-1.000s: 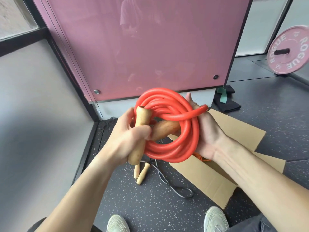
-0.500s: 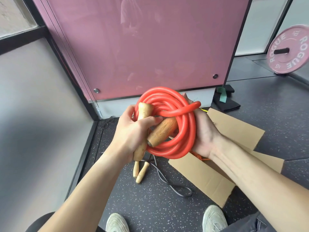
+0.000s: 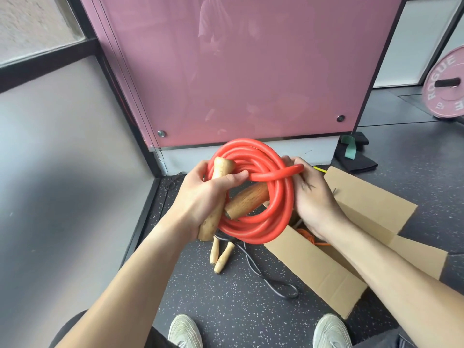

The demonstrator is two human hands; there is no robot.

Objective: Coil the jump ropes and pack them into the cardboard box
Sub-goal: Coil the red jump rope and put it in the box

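Observation:
A thick red jump rope (image 3: 258,229) is wound into a coil and held up between both hands. My left hand (image 3: 203,199) grips its light wooden handle (image 3: 221,169) together with the coil's left side, thumb on a strand. A darker wooden handle (image 3: 247,200) crosses the coil's middle. My right hand (image 3: 313,199) holds the coil's right side, where one strand (image 3: 278,174) loops across. The open cardboard box (image 3: 313,270) lies on the floor below right, with orange rope (image 3: 305,233) inside. A black jump rope (image 3: 266,277) with two wooden handles (image 3: 221,254) lies loose on the floor.
A pink glass panel (image 3: 238,71) stands straight ahead, a grey wall to the left. A pink weight plate (image 3: 447,89) leans at far right. Dark fabric with a green band (image 3: 356,156) lies behind the box. My two shoes (image 3: 185,332) show at the bottom.
The dark handle has been pushed further through the coil's middle. My left thumb has shifted up onto the crossing strand. The coil sits slightly tighter.

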